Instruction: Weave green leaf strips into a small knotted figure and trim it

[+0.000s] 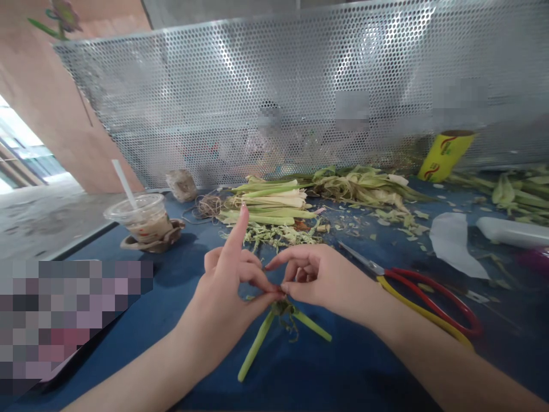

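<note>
My left hand (pixel 231 280) has its index finger pointing up, while the thumb and another finger pinch at the top of a small plant piece. My right hand (pixel 306 274) meets it there, thumb and fingers closed at the same spot. What lies between the fingertips is too small to make out. Just below them is a dark, tangled knot (pixel 282 309) with thin curled strands. Two green stalks spread from it, a longer one (pixel 256 349) down to the left and a shorter one (pixel 315 327) to the right.
Behind my hands lie cut stalks (pixel 274 200), twine (pixel 210 207) and husks (pixel 364 189). Red-and-yellow scissors (pixel 422 286) lie right, near white paper (pixel 454 240) and a yellow roll (pixel 446 154). A drink cup (pixel 143 220) stands left; a perforated metal panel (pixel 300 68) rises behind.
</note>
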`<act>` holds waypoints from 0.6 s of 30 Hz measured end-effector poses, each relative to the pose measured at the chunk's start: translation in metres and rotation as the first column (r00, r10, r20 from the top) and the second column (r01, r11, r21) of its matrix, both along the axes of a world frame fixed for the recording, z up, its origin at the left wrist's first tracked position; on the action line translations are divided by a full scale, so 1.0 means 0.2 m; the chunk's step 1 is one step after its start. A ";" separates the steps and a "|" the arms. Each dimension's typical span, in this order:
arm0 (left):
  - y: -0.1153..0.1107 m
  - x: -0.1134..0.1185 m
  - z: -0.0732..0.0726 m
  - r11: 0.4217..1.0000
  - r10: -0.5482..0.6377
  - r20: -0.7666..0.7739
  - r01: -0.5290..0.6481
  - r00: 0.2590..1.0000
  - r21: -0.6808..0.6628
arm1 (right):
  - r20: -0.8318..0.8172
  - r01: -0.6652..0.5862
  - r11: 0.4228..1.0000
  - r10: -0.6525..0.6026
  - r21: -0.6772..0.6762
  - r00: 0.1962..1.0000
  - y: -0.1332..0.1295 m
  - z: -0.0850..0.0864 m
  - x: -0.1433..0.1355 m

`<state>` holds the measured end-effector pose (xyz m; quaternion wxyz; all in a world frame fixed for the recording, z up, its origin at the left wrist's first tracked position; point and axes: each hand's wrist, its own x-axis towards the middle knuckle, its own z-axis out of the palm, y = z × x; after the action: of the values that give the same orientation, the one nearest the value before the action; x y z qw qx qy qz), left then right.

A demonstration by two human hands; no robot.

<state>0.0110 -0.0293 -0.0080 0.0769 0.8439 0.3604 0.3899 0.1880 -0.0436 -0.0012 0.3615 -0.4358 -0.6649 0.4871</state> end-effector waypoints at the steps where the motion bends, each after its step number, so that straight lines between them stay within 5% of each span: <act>1: -0.01 0.01 0.00 0.999 0.000 -0.016 0.000 1.000 0.032 | 0.002 0.013 1.000 -0.013 -0.007 1.000 0.00 0.00 0.00; 7: -0.04 0.03 -0.02 0.984 0.041 -0.150 -0.014 0.988 0.177 | 0.072 0.098 0.993 -0.094 -0.062 0.993 0.01 -0.02 -0.01; 18: -0.04 -0.02 -0.02 0.925 0.016 -0.194 0.059 0.981 0.375 | -0.073 -0.041 0.994 0.033 -0.104 0.997 0.06 -0.03 0.04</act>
<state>0.0067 -0.0383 -0.0113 -0.1186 0.8805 0.2747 0.3676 0.1957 -0.0318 -0.0080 0.3523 -0.4244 -0.6328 0.5434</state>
